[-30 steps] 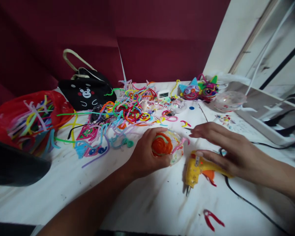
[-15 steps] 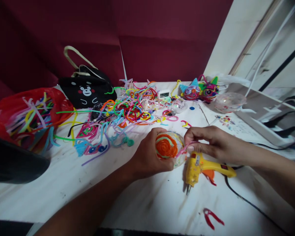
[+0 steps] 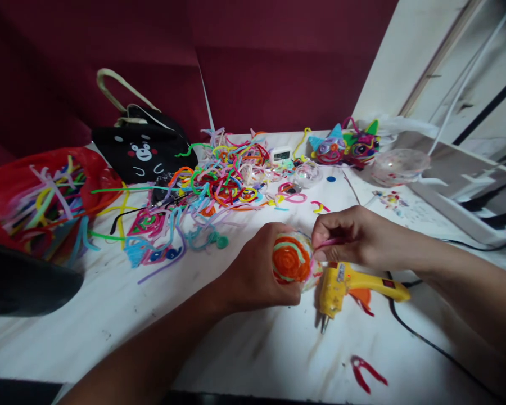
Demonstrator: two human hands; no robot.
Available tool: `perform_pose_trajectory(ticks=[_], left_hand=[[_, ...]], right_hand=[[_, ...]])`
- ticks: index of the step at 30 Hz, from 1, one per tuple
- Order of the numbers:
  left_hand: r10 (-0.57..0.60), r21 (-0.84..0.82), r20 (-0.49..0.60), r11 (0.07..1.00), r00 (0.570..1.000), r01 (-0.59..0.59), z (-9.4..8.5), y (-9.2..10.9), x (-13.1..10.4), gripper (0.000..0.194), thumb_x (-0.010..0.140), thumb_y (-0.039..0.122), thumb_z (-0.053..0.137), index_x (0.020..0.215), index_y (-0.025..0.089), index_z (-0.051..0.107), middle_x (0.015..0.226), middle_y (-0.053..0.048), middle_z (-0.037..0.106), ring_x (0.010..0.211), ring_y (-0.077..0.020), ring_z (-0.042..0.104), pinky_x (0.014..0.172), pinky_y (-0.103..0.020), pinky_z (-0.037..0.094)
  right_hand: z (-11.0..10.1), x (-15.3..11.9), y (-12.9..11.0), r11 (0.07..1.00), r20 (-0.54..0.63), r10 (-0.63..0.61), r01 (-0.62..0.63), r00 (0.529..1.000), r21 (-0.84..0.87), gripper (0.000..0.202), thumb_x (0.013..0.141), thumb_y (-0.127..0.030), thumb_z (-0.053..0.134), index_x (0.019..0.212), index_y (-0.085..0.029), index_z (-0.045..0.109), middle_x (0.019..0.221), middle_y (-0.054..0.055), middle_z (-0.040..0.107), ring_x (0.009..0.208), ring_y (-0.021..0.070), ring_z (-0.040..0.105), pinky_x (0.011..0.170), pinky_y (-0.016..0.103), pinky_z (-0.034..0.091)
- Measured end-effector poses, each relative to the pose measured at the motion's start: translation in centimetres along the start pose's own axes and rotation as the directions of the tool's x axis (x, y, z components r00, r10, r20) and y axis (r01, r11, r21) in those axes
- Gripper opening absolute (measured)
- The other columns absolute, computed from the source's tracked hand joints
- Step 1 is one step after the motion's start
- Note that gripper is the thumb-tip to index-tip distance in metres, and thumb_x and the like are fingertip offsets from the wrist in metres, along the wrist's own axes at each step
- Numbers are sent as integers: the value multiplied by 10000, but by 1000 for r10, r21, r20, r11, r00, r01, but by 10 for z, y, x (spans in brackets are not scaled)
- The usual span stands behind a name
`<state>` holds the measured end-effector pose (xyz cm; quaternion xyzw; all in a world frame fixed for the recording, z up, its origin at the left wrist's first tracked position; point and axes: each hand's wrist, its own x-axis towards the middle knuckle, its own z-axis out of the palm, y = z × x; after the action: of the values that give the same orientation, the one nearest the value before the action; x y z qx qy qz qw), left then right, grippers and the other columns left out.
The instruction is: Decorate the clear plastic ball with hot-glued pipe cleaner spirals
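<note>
A clear ball [image 3: 292, 257] with a coiled orange and pale green pipe cleaner spiral on its face is gripped in my left hand [image 3: 259, 270], thumb below and fingers over the top. My right hand [image 3: 348, 239] pinches a pink pipe cleaner [image 3: 329, 243] against the ball's right side; part of that strand is hidden by the fingers. Just below my right hand lies a yellow hot glue gun [image 3: 341, 287], nozzle toward me, with an orange piece [image 3: 360, 297] beneath its handle. Nearer the front edge rests a bent red pipe cleaner piece [image 3: 367, 374].
Heaped pipe cleaners [image 3: 227, 174] cover the table's back middle. At left are a red plastic bag [image 3: 105, 169] of pipe cleaners, a black bag [image 3: 168, 152] and a black cylinder [image 3: 25, 281]. Decorated balls [image 3: 331, 152], a clear bowl [image 3: 400, 166] and a white tray [image 3: 468, 208] stand back right.
My left hand has turned the ball slightly, and it sits a little further right. My right fingers have drawn in closer around the pink pipe cleaner, of which less shows. The view has shifted slightly.
</note>
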<state>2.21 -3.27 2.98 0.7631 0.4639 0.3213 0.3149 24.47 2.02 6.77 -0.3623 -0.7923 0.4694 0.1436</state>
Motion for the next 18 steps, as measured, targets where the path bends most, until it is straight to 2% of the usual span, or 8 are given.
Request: perform_pose_trajectory(ticks=[3, 6, 11, 18], left_hand=[[32, 19, 28, 999, 999, -33, 0, -1, 0, 724, 535, 210, 730, 1199, 225, 440, 1156, -54, 592, 979, -244, 614, 847, -378, 515], [13, 40, 60, 999, 998, -15, -3, -1, 2, 700, 539, 207, 725, 1188, 217, 464, 1149, -62, 601, 981, -246, 613, 845, -381, 508], [-94, 63, 159, 994, 983, 84, -11, -2, 6, 674, 538, 217, 740, 1167, 207, 498, 1057, -48, 648, 872, -231, 630, 737, -349, 504], [-174, 75, 278, 984, 945, 159, -20, -18, 11, 648, 526, 218, 773, 1120, 221, 512, 926, -8, 670, 766, -203, 624, 578, -269, 447]], right_hand=[[3, -1, 1, 997, -23, -8, 6, 1000, -74, 199, 793, -357, 685, 738, -188, 597, 623, -46, 558, 557, 91, 489, 496, 207, 384], [6, 0, 0, 991, -32, -3, -2, 999, -137, 146, 765, -307, 669, 718, -188, 600, 623, -41, 575, 558, 95, 499, 498, 211, 386], [13, 10, 1, 970, -1, -6, 5, 1000, -243, 82, 757, -274, 631, 734, -196, 621, 644, -35, 611, 569, 105, 515, 513, 227, 386], [22, 23, 9, 970, 43, -18, 28, 999, -241, 84, 763, -270, 629, 759, -191, 657, 677, -7, 657, 610, 131, 554, 569, 265, 426]])
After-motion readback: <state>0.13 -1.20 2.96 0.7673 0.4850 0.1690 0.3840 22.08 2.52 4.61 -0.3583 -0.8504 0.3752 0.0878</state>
